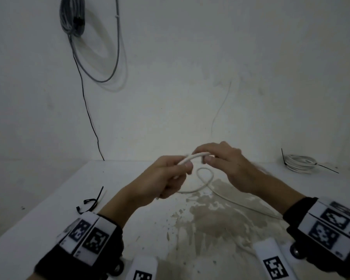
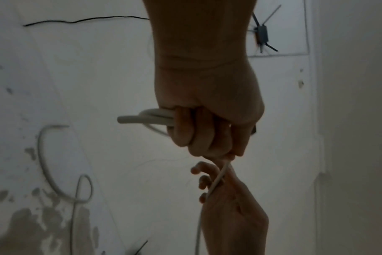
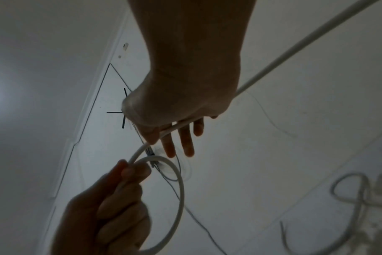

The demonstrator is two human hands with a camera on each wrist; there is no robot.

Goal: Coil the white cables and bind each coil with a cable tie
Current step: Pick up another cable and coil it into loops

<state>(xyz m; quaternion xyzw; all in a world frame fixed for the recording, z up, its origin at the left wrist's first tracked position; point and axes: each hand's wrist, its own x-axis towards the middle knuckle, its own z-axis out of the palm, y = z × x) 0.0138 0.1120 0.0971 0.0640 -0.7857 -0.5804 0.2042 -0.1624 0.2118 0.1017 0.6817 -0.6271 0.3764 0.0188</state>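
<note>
Count: 2 white cables, 2 black cable ties loose on the desk (image 1: 49, 225), 2 hands.

Cable 1 = loose white cable (image 1: 205, 179), in work. Left hand (image 1: 168, 175) grip clamped on it: fingers curled round a small loop, cut end (image 2: 122, 119) sticking out of the fist. Right hand (image 1: 226, 164) pinches the same cable between thumb and forefinger, other fingers (image 3: 186, 141) spread straight. Short span between the hands arcs upward, axis roughly left-right, above mid-desk. Rest of it drops to the desk, makes one small loop just below the hands, then long axis runs diagonally toward the near right edge, under the right wrist.

Cable 2 = finished white coil (image 1: 300, 162), flat at far right corner, well apart from hands. Black tie tail (image 1: 328, 168) on it points right; another black tail sticks up at its left side.

Loose cable ties (image 1: 93, 201): near left edge, curved, overlapping, beside left wrist.

Wall behind: grey cable bundle (image 1: 73, 15) hanging, thin black wire (image 1: 87, 110) running down to the desk's far edge.
</note>
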